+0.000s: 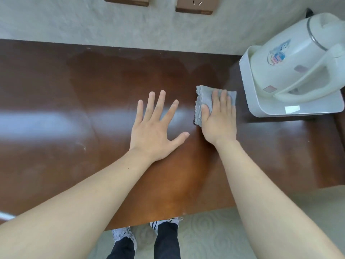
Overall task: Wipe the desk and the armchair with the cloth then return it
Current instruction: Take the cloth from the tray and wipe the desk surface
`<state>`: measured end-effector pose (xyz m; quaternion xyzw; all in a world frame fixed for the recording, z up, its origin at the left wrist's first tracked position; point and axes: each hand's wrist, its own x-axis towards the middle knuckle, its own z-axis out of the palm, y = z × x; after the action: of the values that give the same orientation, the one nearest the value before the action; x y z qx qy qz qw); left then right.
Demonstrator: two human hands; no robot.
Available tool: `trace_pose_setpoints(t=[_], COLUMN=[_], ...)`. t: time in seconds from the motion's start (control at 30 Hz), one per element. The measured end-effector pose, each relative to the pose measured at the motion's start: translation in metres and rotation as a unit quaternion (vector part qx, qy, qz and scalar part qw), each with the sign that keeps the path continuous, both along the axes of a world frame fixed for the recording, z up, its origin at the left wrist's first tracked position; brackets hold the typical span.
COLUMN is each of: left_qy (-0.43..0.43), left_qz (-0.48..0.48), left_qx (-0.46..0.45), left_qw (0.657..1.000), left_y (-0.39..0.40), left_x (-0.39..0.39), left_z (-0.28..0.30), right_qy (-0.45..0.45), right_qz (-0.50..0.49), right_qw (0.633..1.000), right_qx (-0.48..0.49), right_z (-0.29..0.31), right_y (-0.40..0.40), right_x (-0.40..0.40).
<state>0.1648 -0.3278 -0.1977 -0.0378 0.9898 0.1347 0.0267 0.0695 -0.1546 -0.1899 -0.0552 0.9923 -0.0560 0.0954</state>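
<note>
Right hand point(218, 118) presses flat on folded cloth point(203, 101), fingers straight, on tabletop point(93, 90) just left of tray point(248, 90). Left hand point(156, 128) spread wide, empty, beside it. Unwiped stretch probably lies leftward; cloth's long axis runs front-to-back.

The cloth point(205, 101) is grey, soft and folded into a thick pad with a scalloped edge. It lies flat under the fingers of the right hand point(218, 118), poking out beyond the fingertips and past the thumb side. The desk point(93, 101) is glossy reddish-brown wood, spreading out beneath both hands; the left hand point(155, 131) lies flat on it with fingers spread, just beside the cloth.
</note>
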Motion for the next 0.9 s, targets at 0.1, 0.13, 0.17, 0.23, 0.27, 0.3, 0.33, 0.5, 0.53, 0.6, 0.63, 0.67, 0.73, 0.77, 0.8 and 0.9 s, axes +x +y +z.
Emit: trace_pose_setpoints(t=[0.1,0.13,0.17,0.23,0.27,0.3,0.33,0.5,0.53,0.6,0.63,0.67,0.73,0.77,0.8,0.9], left_qy=[-0.014,-0.011,-0.008,-0.013,-0.015,-0.017,-0.019,-0.024,-0.024,-0.024,-0.024,-0.026,-0.031,-0.031,-0.031,-0.028], left_qz=[0.024,0.028,0.029,0.024,0.023,0.022,0.021,0.017,0.017,0.018,0.018,0.017,0.014,0.015,0.016,0.015], left_qx=[-0.025,-0.032,-0.035,-0.039,-0.04,-0.043,-0.045,-0.047,-0.049,-0.05,-0.051,-0.051,-0.052,-0.053,-0.054,-0.055], left_qw=[0.999,0.999,0.999,0.999,0.999,0.999,0.999,0.998,0.998,0.998,0.998,0.998,0.998,0.998,0.998,0.998], left_y=[0.01,0.011,0.011,0.01,0.011,0.011,0.011,0.01,0.01,0.011,0.011,0.011,0.011,0.01,0.011,0.011], left_x=[-0.006,-0.007,-0.008,-0.008,-0.008,-0.009,-0.009,-0.009,-0.009,-0.009,-0.009,-0.009,-0.01,-0.01,-0.01,-0.01], left_z=[-0.008,-0.009,-0.01,-0.009,-0.008,-0.007,-0.006,-0.004,-0.004,-0.005,-0.005,-0.005,-0.006,-0.006,-0.006,-0.008], right_qy=[-0.005,0.004,0.012,0.025,0.036,0.045,0.048,0.021,0.009,-0.016,-0.025,-0.032,-0.027,-0.016,-0.003,0.029], right_qz=[0.006,0.011,0.015,0.022,0.024,0.026,0.026,0.001,-0.005,-0.011,-0.015,-0.022,-0.028,-0.021,-0.012,0.023], right_qw=[1.0,1.0,1.0,0.999,0.999,0.999,0.998,0.999,0.999,0.999,0.999,0.999,0.999,0.999,1.0,0.999], right_qx=[0.007,0.011,0.007,-0.002,-0.004,-0.008,-0.014,-0.033,-0.03,-0.031,-0.031,-0.03,-0.025,-0.024,-0.024,-0.021], right_z=[-0.002,-0.005,-0.007,-0.008,-0.009,-0.009,-0.008,0.002,0.003,0.004,0.004,0.003,0.003,0.002,0.002,-0.002], right_y=[0.011,0.012,0.012,0.014,0.016,0.02,0.025,0.051,0.056,0.062,0.064,0.064,0.06,0.057,0.054,0.042], right_x=[-0.051,-0.06,-0.064,-0.058,-0.049,-0.036,-0.017,0.11,0.133,0.163,0.166,0.162,0.135,0.115,0.092,0.013])
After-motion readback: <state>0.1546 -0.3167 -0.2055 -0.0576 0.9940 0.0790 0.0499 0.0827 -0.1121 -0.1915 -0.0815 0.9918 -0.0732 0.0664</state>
